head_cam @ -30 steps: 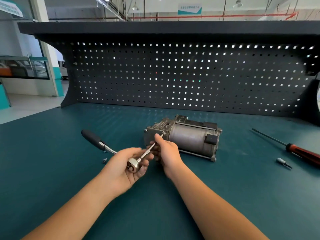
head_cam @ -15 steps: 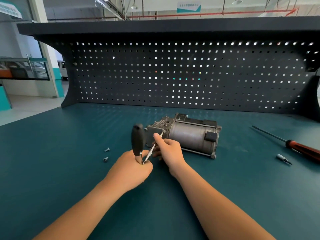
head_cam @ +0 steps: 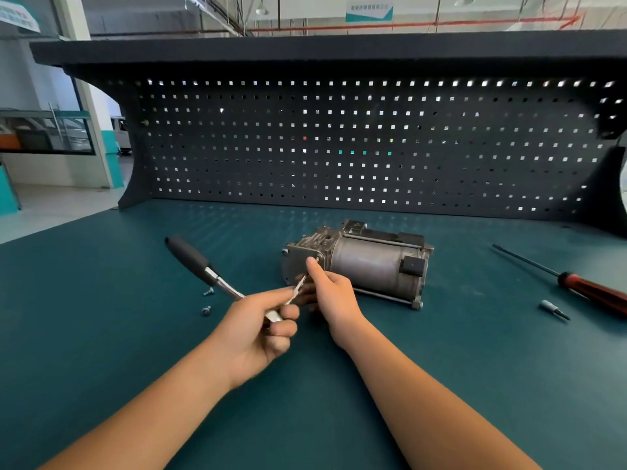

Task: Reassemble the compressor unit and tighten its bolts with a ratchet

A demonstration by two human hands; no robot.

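on the left part of the teal bench a small loose bolt is seen, with a second bolt just nearer the person, both lying close under the shaft of the ratchet. the ratchet is held off the bench with its long axis on a diagonal: the black grip is pointed up and away to the far left, and the head end is buried in the left hand, whose fingers are curled tightly round it. from that fist a thin extension bar is run up and to the right, its far tip set against the end plate of the compressor unit. the bar is pinched near its tip by the right hand, with one finger laid straight along it up to the plate and the other fingers curled beneath. the compressor unit is laid on its side at the middle of the bench, just beyond both hands; its long axis is run left to right, angled slightly toward the person at the right end, with the flat end plate turned to the left and the cylindrical body stretched rightward. well apart to the right, a small driver bit is laid on the bench, and beside it a red-handled screwdriver is placed with its shaft pointed up and to the left. a dark pegboard is stood along the back edge.
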